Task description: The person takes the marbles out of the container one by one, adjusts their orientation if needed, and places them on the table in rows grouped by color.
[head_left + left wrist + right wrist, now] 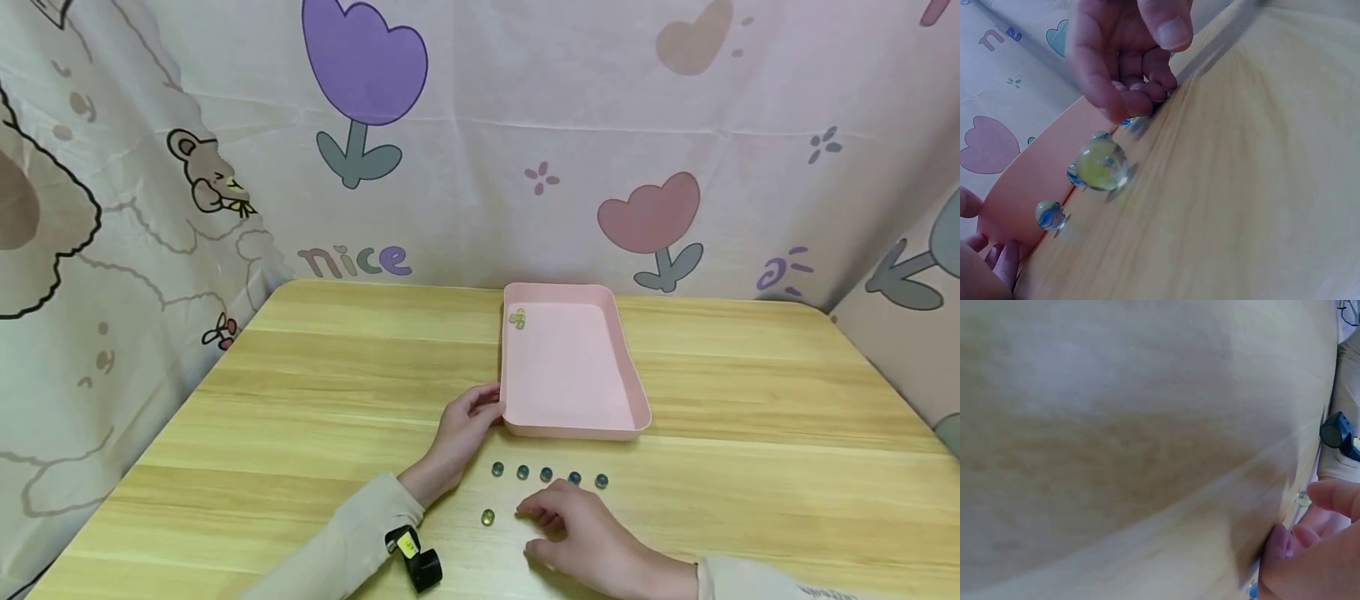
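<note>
My left hand (465, 429) holds the pink tray (577, 432) by its near left corner, fingers against the side wall. Over the table hovers my right hand (581, 533), fingers loosely bent and nothing between them. Just left of its fingertips a yellow glass marble (488, 517) lies on the wood; in the left wrist view the yellow marble (1102, 165) looks clear with a yellow swirl. Several blue marbles (522, 472) form a row between tray and right hand, one partly hidden behind its knuckles. Inside the tray, a small cluster of yellow marbles (517, 318) sits near the far left corner.
The wooden table (315, 400) runs back to a printed cloth (480, 200) that hangs behind and on both sides. A black wrist camera (423, 569) is strapped to the left sleeve (352, 525).
</note>
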`<state>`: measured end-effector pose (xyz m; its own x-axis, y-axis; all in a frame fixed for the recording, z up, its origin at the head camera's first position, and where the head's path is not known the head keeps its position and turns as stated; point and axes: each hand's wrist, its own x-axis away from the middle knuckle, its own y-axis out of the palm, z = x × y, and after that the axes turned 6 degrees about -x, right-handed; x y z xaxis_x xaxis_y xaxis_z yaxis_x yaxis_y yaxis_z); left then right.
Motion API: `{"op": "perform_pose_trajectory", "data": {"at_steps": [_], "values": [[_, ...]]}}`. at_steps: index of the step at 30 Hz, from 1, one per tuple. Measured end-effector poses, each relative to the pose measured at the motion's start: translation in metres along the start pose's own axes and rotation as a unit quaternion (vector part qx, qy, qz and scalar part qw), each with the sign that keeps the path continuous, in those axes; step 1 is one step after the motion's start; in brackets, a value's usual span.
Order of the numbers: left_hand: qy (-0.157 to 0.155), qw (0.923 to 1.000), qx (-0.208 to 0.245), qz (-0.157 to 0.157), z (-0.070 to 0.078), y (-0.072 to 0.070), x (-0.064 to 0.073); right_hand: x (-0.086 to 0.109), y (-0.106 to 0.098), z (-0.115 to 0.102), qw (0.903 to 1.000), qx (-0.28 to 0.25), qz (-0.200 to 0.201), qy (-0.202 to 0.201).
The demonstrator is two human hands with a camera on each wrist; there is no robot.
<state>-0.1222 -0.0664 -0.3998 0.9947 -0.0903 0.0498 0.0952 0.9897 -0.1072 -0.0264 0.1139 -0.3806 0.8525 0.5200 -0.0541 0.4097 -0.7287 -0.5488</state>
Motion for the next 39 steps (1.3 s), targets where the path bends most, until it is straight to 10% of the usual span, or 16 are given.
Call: {"op": "perform_pose_trajectory", "data": {"at_steps": [17,39], "values": [[-0.005,1.0000,0.004,0.001,-0.003,-0.003,0.002,0.002,-0.011,-0.008,0.9988,0.015,-0.001,-0.047],[-0.002,0.9999,0.010,-0.005,-0.001,-0.001,0.003,-0.063,-0.084,-0.022,0.9955,0.071,0.058,-0.023]]}}
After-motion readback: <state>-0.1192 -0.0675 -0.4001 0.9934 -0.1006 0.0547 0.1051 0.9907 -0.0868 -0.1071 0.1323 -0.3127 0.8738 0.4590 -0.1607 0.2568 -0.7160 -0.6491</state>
